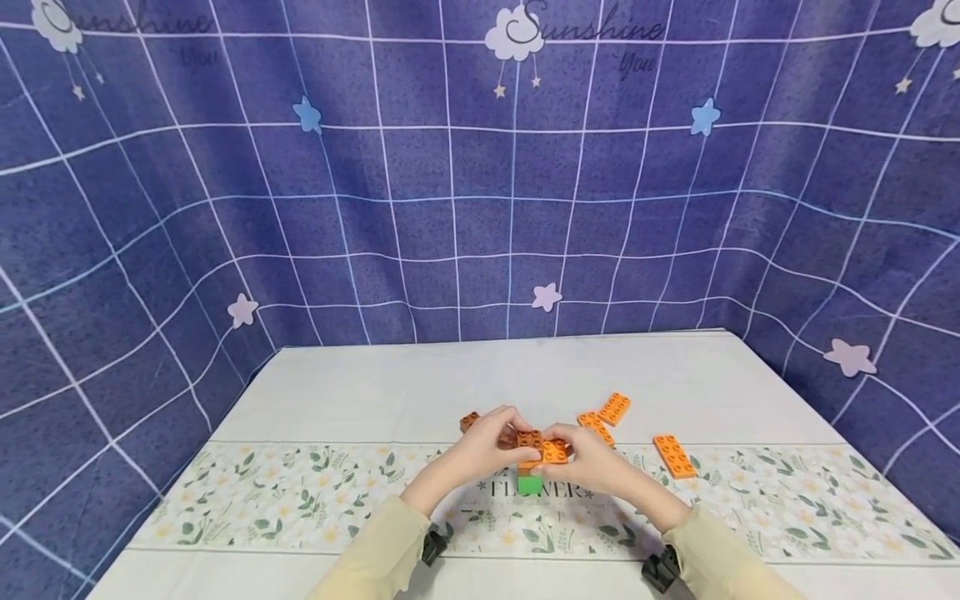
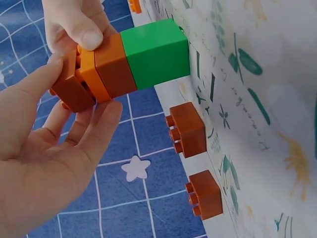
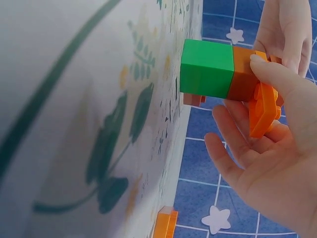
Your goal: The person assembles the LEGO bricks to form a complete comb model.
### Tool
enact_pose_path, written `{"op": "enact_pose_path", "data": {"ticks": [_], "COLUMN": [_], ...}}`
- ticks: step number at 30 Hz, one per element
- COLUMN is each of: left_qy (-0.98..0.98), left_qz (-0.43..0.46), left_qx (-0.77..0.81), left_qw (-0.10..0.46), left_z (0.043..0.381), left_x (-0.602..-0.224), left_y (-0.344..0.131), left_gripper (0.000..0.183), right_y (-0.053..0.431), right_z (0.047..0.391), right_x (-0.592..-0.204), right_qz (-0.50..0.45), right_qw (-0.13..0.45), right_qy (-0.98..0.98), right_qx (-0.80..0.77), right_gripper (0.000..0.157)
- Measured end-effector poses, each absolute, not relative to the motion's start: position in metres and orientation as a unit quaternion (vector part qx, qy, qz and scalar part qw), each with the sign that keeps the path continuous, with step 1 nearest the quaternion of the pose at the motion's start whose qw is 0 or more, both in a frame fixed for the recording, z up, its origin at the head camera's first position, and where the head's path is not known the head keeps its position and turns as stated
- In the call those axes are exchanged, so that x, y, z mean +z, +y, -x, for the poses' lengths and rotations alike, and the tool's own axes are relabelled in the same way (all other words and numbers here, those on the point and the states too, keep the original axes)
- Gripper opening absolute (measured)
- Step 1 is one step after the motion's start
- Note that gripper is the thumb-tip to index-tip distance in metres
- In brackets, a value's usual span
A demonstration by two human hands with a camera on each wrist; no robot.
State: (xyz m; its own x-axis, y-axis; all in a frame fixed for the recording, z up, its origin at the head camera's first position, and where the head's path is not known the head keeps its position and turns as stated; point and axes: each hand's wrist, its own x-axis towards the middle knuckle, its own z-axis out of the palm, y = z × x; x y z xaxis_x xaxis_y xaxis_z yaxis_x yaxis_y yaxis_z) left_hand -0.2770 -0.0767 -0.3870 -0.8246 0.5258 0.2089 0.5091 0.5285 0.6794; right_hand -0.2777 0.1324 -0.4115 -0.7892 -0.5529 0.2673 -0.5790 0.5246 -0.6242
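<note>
A stack of toy building bricks stands on the table between my hands. Its base is a green brick (image 2: 157,54), with a brown brick (image 2: 116,65) above it and a flat orange brick (image 1: 555,452) on that, jutting out to the right. My left hand (image 1: 486,447) pinches another brown brick (image 1: 529,438) between thumb and fingers on top of the orange one; it sits slightly tilted, a narrow gap showing in the left wrist view. With thumb and curled fingers, my right hand (image 1: 592,460) grips the orange brick near its join with the stack.
Two loose brown bricks, one nearer (image 2: 189,130) and one farther along (image 2: 207,195), lie left of the stack. To the right are flat orange bricks: one at the back (image 1: 614,409), one beside it (image 1: 597,427) and one farther right (image 1: 674,457). A blue curtain (image 1: 480,225) surrounds the table.
</note>
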Motion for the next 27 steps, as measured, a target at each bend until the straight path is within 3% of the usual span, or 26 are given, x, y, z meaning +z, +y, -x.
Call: {"op": "enact_pose_path", "data": {"ticks": [27], "left_qy": [0.862], "left_qz": [-0.290], "left_qx": [0.416], "left_qw": [0.008], "left_z": [0.278], "left_x": [-0.398], "left_y": [-0.078], "left_gripper": [0.029], "right_y": [0.133], "right_z": [0.277], "right_x": [-0.411], "right_qz": [-0.321], "right_qw": [0.010], "right_qy": [-0.874], "right_qx": [0.364], "right_gripper": [0.046]}}
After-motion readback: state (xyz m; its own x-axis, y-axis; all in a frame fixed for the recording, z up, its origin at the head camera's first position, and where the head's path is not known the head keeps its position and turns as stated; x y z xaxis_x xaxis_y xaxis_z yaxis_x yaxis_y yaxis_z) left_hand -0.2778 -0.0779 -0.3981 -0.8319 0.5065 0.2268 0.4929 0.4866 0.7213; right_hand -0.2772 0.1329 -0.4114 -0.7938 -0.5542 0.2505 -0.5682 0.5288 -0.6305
